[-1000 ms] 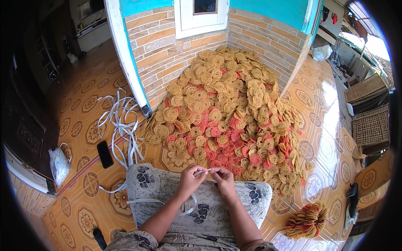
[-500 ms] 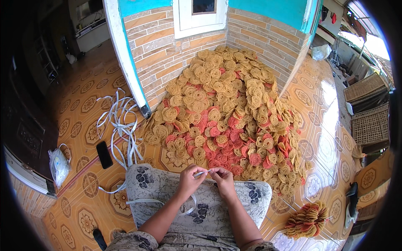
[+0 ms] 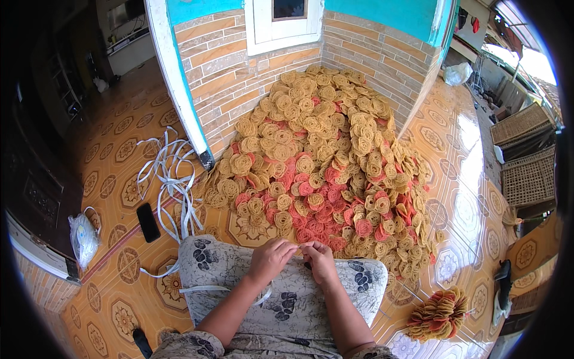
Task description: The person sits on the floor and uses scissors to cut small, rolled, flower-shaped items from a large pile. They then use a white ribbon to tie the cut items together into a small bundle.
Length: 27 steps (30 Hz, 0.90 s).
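Observation:
My left hand (image 3: 272, 262) and my right hand (image 3: 319, 262) meet fingertip to fingertip over my lap, both pinched closed. Between them they hold the end of a narrow white strip (image 3: 265, 295), mostly hidden by the fingers. Its tail hangs below my left hand, passes behind the forearm and runs off to the left. Beside my right fingers shows a small dark spot I cannot identify. Patterned grey-white cloth (image 3: 224, 263) covers my lap. Just beyond my hands lies a large heap of tan and coral rosette-like coiled pieces (image 3: 311, 161).
More white strips (image 3: 173, 179) lie tangled on the tiled floor at left, near a black phone (image 3: 147, 222) and a plastic bag (image 3: 84, 238). A bundle of stacked rosettes (image 3: 439, 314) sits at lower right. A brick-patterned wall (image 3: 227, 72) backs the heap; woven panels (image 3: 529, 176) stand far right.
My fingertips have drawn together, so the strip that showed between them is now covered. The loop of strip below my left hand has shrunk toward the forearm.

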Tool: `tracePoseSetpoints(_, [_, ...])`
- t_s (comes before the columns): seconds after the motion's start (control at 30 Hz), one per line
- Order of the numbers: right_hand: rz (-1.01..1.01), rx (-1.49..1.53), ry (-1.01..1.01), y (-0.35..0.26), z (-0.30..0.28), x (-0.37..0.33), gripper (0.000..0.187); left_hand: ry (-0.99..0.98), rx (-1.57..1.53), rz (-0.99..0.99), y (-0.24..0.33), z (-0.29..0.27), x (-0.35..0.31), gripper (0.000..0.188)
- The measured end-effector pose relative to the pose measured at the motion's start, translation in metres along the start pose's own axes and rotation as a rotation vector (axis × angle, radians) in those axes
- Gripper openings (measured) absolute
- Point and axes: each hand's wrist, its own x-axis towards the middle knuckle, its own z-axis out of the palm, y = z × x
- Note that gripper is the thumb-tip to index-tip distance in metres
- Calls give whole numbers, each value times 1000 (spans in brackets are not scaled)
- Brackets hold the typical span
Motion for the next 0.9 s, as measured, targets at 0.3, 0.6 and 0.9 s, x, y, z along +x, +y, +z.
tracePoseSetpoints(0.3, [-277,-227,-40,6,6,2,12,-92,-459,-454,-12,11,-4,13])
tracePoseSetpoints(0.6, [-473,-706,131,-12,10,47,13,-287,-458,-430,-58,11,24,19])
tracePoseSetpoints(0.9, [-832,-1599,6,40,13,147,47,-267,-876,-812,-146,42,38,24])
